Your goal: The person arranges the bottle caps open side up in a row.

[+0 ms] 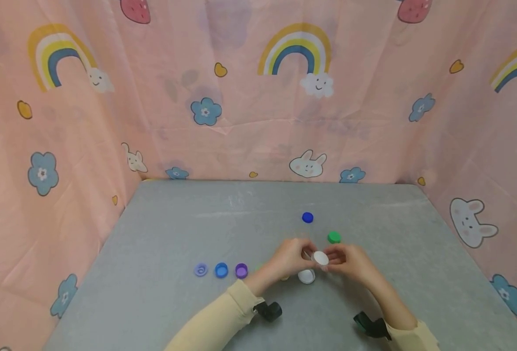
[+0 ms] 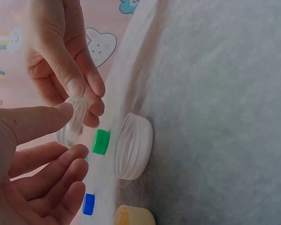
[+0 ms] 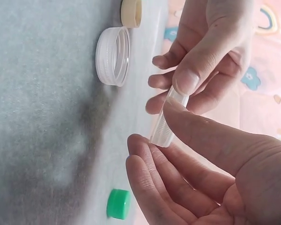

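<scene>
Between my two hands, raised over the table, is a translucent white bottle cap (image 1: 320, 258) with a ribbed edge. My left hand (image 1: 294, 256) pinches one side of it between thumb and fingertips. From the opposite side my right hand (image 1: 350, 261) pinches it too, thumb against its rim in the right wrist view. Just below, a wider clear-white lid (image 3: 113, 57) lies on the table with its hollow side showing. Close to that lid is a beige cap (image 2: 143, 215), mostly covered by the left wrist in the head view. A green cap (image 1: 334, 237) sits just beyond the hands.
A dark blue cap (image 1: 308, 217) lies farther back on the grey table (image 1: 153, 224). Left of the left forearm a lavender cap (image 1: 201, 269), a blue cap (image 1: 221, 270) and a purple cap (image 1: 241, 271) form a row. A pink patterned curtain (image 1: 241, 146) encloses the table's back and sides.
</scene>
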The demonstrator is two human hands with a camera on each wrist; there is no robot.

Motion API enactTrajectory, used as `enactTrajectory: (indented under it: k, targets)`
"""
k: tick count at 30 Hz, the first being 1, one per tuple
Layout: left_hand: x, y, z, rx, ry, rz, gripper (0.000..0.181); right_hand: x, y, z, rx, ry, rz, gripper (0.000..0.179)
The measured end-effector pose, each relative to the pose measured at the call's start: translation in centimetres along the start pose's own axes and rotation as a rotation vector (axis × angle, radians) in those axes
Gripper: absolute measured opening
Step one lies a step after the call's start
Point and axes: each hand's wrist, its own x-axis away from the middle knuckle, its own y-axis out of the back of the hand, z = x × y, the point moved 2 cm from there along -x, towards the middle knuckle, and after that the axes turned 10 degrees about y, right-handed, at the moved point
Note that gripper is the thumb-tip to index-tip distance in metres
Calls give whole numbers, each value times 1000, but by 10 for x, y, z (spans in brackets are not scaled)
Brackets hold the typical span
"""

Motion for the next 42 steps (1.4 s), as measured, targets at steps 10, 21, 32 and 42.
enactTrajectory:
  k: [10, 21, 32, 42]
  targets:
    - [7, -7, -1, -1, -27, 23, 27, 7, 2, -1, -19, -10, 54, 39]
    - [11, -11, -2, 48, -18, 54, 25, 14, 5, -2, -64, -8, 90, 43]
    - [12, -14, -2, 95, 28, 78, 25, 18, 13, -4, -67, -23, 140, 44]
    - [11, -17, -1, 110, 19, 69, 21, 21, 20, -10, -120, 13, 158, 36]
